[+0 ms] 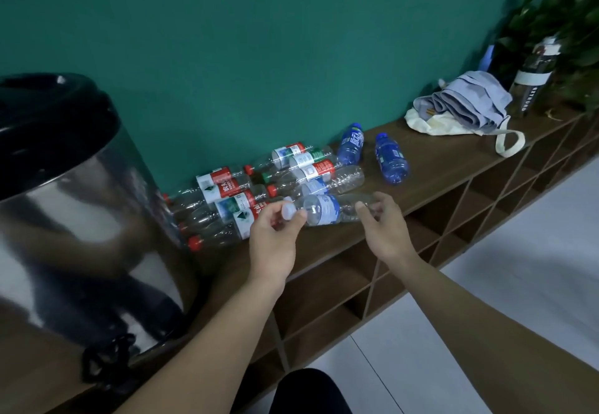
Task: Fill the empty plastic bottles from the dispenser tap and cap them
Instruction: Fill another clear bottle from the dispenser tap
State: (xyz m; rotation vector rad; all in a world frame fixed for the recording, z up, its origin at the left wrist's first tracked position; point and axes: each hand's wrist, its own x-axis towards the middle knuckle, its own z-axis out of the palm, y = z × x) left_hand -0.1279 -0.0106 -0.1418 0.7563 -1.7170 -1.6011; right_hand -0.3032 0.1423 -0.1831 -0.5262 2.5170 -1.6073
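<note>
Head cam: I'm holding the clear bottle (327,209) sideways between both hands, left hand (278,222) pinching its white cap (288,211), right hand (379,219) curling round the base. It's empty, prob v. light & crushable, so I'm gripping neck/base, not squeezing mid-body.

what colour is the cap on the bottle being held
White, on the clear bottle with a blue label; the left hand pinches it. Head view.
</note>
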